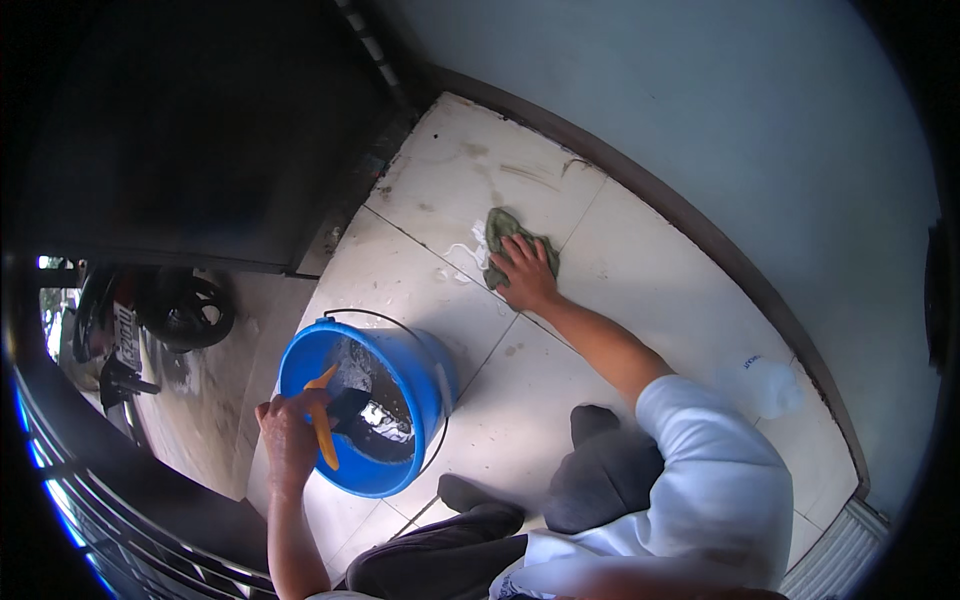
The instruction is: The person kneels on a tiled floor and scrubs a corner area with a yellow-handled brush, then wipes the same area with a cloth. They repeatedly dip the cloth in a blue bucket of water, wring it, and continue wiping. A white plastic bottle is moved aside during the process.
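My right hand (525, 274) presses a crumpled green cloth (504, 225) against the pale floor tiles (645, 262), its fingers curled over the fabric. White suds (474, 251) lie just left of the cloth. Over the near left rim of a blue plastic bucket (427, 360), my left hand (291, 431) grips a yellow-orange hand tool (324, 439). A dark part of this tool hangs inside the bucket; its exact kind cannot be told. Dark water with foam (375, 390) partly fills the bucket, and its wire handle hangs to the right.
A translucent plastic bottle (772, 386) is on the floor at right. A brown skirting (697, 232) edges the grey wall. A dark panel (172, 135) stands upper left; below it shows a motorcycle wheel (199, 311). Metal bars (142, 525) line the lower left.
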Demonstrator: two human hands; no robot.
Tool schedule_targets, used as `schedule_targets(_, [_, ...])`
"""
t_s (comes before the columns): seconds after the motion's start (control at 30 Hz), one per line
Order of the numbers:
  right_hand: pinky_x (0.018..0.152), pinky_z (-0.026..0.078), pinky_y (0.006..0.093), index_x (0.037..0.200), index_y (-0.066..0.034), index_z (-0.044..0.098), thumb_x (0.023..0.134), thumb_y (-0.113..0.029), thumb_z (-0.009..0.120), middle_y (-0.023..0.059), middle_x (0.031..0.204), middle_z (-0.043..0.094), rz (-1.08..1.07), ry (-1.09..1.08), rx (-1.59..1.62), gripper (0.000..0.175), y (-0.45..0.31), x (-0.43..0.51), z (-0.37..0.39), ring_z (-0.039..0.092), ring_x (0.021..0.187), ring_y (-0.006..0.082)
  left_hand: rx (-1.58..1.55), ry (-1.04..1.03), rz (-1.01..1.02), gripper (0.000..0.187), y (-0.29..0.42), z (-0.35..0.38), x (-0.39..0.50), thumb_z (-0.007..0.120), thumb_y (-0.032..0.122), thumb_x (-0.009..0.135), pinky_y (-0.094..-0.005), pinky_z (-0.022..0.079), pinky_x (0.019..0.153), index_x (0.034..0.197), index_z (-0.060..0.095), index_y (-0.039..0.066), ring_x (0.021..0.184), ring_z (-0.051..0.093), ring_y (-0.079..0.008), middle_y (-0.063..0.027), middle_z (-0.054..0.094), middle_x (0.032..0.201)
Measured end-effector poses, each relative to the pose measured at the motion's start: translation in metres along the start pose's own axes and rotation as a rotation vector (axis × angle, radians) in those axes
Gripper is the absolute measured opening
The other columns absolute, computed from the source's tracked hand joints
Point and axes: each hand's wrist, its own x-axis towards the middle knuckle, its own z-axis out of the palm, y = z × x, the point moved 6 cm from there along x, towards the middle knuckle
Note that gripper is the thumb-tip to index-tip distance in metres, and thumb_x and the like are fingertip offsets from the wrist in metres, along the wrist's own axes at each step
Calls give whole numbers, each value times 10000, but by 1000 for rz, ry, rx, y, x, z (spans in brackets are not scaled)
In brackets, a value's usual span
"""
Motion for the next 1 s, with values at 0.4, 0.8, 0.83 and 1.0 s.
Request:
schedule_targets(0.4, [931,351,441,1226,-17,444,602,-76,661,188,1209,491,600,733,-6,663,152,-215,-146,454,1108,350,20,87,-118,705,-76,57,31,728,271,652,-460,318,950,1292,451,165,1093,495,-312,-112,548,1159])
schedule_targets(0.8, [1016,211,513,1265,58,389,718,-424,590,239,1319,364,1427,617,-438,757,215,-165,-116,285,1263,376,-322,39,-131,356,-174,112,67,579,321,844,-406,418,779,956,521,-13,853,515,-314,-181,533,887])
schedule_targets(0.83, [1022,203,515,1266,68,378,719,-421,589,249,1321,352,1360,611,-420,763,205,-137,-109,274,1268,380,-398,100,-173,285,-176,108,63,591,267,836,-420,391,759,811,553,-15,783,487,-311,-163,520,769])
schedule_targets(1.0, [1037,175,500,1249,76,374,695,-396,608,251,1295,353,1038,565,-348,764,160,-25,-80,270,1252,381,-287,182,-45,347,-155,97,58,602,350,805,-428,371,754,723,567,15,750,469,-273,-100,542,735])
